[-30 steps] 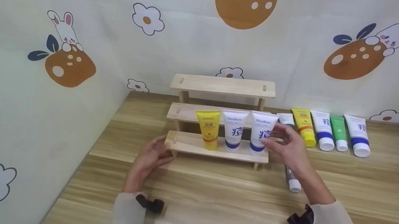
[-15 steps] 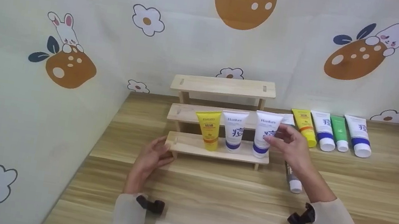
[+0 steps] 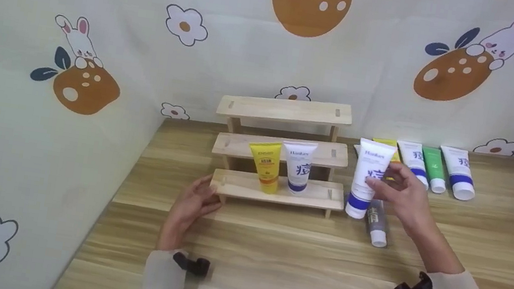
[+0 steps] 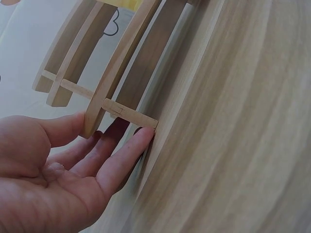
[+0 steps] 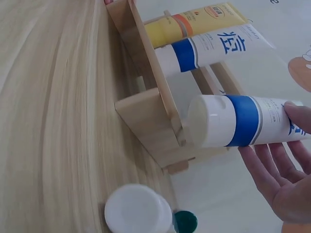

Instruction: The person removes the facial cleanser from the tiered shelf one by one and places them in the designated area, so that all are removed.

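Note:
A white tube of cream with a blue band (image 3: 370,179) is upright, slightly tilted, just off the right end of the lowest step. My right hand (image 3: 405,192) pinches it between thumb and fingers; in the right wrist view its white cap (image 5: 206,121) is beside the step's end. My left hand (image 3: 192,203) holds the left end of the three-step wooden stand (image 3: 236,182), thumb at the board's end and fingers by the leg (image 4: 129,114). On that lowest step stand a yellow tube (image 3: 266,166) and another white tube (image 3: 299,168), caps down.
A grey tube (image 3: 377,224) lies on the wooden table (image 3: 269,268) beneath the held tube. Several tubes lie in a row at the back right, among them a green tube (image 3: 434,171) and a white one (image 3: 457,172). A patterned cloth (image 3: 230,49) hangs behind.
My right hand has lifted the white tube from the right end of the lowest step and moved it right, off the stand. My left hand stays at the stand's left end.

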Motion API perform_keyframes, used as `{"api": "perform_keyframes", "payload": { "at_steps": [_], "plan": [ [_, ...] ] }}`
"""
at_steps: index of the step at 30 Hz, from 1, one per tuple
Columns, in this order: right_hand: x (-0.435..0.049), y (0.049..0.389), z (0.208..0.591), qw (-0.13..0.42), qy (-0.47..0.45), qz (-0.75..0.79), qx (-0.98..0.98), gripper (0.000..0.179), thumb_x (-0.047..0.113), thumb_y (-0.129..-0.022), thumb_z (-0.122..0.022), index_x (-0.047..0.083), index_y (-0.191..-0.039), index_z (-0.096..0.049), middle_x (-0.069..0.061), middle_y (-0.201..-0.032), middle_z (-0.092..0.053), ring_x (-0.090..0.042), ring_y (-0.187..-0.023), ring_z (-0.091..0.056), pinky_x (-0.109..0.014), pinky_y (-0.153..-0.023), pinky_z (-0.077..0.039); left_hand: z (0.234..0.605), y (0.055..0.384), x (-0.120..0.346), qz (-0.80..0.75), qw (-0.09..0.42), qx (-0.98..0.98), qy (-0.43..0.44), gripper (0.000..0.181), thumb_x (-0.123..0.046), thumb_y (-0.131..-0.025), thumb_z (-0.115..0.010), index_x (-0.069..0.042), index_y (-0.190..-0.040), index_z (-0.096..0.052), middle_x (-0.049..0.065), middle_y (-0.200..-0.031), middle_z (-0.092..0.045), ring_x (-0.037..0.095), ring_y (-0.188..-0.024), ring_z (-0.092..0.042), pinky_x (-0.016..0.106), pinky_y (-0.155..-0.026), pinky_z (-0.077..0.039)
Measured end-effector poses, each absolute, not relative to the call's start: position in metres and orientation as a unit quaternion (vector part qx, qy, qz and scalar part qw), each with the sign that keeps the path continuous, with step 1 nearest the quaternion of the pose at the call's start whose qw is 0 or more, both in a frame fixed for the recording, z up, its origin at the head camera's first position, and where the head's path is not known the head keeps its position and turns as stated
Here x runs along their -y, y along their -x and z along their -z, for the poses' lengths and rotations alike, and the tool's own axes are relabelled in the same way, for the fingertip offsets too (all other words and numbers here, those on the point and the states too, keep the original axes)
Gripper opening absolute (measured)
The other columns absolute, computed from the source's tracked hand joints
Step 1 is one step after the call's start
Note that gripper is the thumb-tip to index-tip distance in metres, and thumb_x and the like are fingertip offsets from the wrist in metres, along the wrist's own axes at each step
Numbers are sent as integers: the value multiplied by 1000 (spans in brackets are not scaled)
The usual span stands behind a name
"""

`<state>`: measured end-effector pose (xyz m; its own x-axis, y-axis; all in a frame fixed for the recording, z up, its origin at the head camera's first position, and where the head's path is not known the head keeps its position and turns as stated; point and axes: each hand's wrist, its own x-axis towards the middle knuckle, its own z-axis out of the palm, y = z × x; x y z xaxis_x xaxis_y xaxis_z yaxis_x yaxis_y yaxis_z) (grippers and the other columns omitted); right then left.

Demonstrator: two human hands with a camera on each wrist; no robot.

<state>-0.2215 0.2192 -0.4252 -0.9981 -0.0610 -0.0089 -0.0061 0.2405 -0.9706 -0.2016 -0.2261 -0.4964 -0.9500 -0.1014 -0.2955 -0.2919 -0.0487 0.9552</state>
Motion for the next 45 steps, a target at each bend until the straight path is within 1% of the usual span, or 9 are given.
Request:
{"api": "perform_keyframes", "payload": {
  "at_steps": [5,13,16,22,32,36,39,42,45],
  "plan": [
    [-234,219,428,12,23,637,-770,46,26,-91,-75,19,-128,-48,22,-104,-65,2,-91,-68,-27,-77,-63,497,200,226,-714,66,-682,143,48,-9,-106,-46,-6,-153,-37,29,-142,-54,34,-118,-65,39,-94,-60],
    [-258,216,434,40,34,617,-785,44,25,-93,-73,26,-128,-47,21,-103,-64,4,-94,-66,-29,-76,-63,496,200,226,-720,62,-679,128,48,-6,-105,-45,-2,-152,-37,31,-145,-49,34,-118,-64,40,-94,-60],
    [-269,215,434,71,33,593,-801,54,31,-94,-71,21,-138,-42,12,-112,-63,3,-96,-65,-29,-80,-62,496,201,227,-717,65,-682,127,48,-6,-105,-45,-2,-152,-36,30,-147,-48,35,-120,-63,40,-95,-60],
    [-288,218,436,137,22,544,-828,84,39,-95,-68,6,-156,-21,-29,-146,-46,-3,-102,-60,-28,-87,-59,495,202,227,-718,67,-682,124,48,-8,-106,-45,-1,-152,-35,29,-149,-46,35,-119,-63,40,-94,-60],
    [-309,226,451,186,1,530,-827,88,42,-95,-68,4,-157,-18,-37,-152,-37,-13,-104,-64,-32,-88,-58,496,202,227,-717,69,-682,127,47,-9,-106,-46,-2,-152,-37,30,-147,-48,37,-121,-62,42,-96,-59],
    [-315,228,457,204,-14,547,-812,91,40,-94,-70,4,-157,-17,-31,-139,-53,-16,-100,-69,-34,-87,-60,496,202,227,-719,70,-679,128,48,-9,-106,-47,-2,-152,-37,29,-147,-48,33,-117,-65,41,-96,-60],
    [-317,229,460,218,-20,566,-795,90,37,-92,-72,4,-156,-19,-13,-122,-66,-19,-97,-72,-37,-86,-62,497,202,227,-723,68,-676,126,48,-9,-106,-47,-3,-152,-37,29,-146,-49,27,-110,-66,38,-92,-61],
    [-317,230,463,234,-26,578,-781,87,35,-92,-73,4,-154,-21,-1,-110,-70,-22,-97,-72,-39,-86,-62,497,202,227,-722,64,-677,128,48,-9,-105,-47,-3,-152,-38,30,-143,-51,25,-108,-67,35,-90,-61],
    [-316,231,466,249,-37,579,-775,86,36,-92,-73,5,-154,-23,0,-109,-71,-22,-98,-72,-39,-87,-62,497,202,226,-719,63,-679,132,48,-9,-105,-48,-3,-152,-38,31,-143,-52,29,-112,-66,37,-92,-61]
  ]
}}
